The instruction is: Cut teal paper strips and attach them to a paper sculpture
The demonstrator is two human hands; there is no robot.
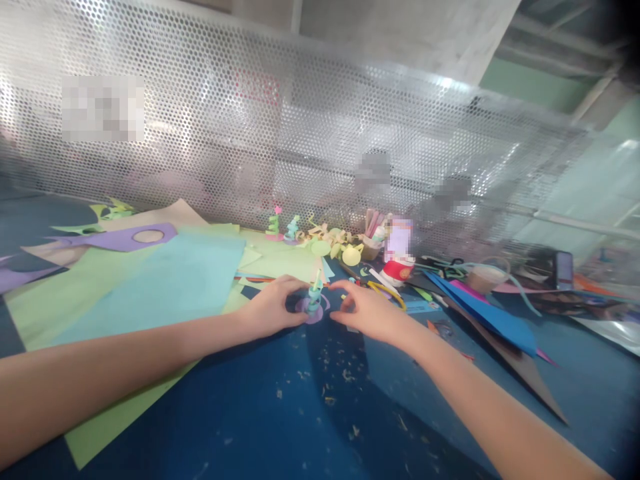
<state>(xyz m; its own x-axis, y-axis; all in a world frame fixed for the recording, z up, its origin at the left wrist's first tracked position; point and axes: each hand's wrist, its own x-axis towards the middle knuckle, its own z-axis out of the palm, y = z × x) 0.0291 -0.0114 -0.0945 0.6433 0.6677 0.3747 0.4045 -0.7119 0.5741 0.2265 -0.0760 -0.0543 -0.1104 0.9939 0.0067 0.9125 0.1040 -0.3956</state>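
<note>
A small light-blue spiral paper piece [314, 301] stands upright on a round purple paper base [313, 317] on the blue table. My left hand [273, 307] curves round its left side, fingers apart, with the thumb close to or on the base's edge; contact is hard to tell. To the right of it, my right hand [367, 308] is curled with a gap between thumb and fingers and holds nothing. Two similar paper pieces, one green on pink [273, 225] and one blue [292, 230], stand farther back.
Large green and light-blue paper sheets [160, 280] cover the left of the table [280, 420]. Yellow paper scraps [330, 240], a red and white cup [397, 270] and blue sheets [485, 317] lie beyond and to the right. A perforated metal screen [200, 113] rises behind.
</note>
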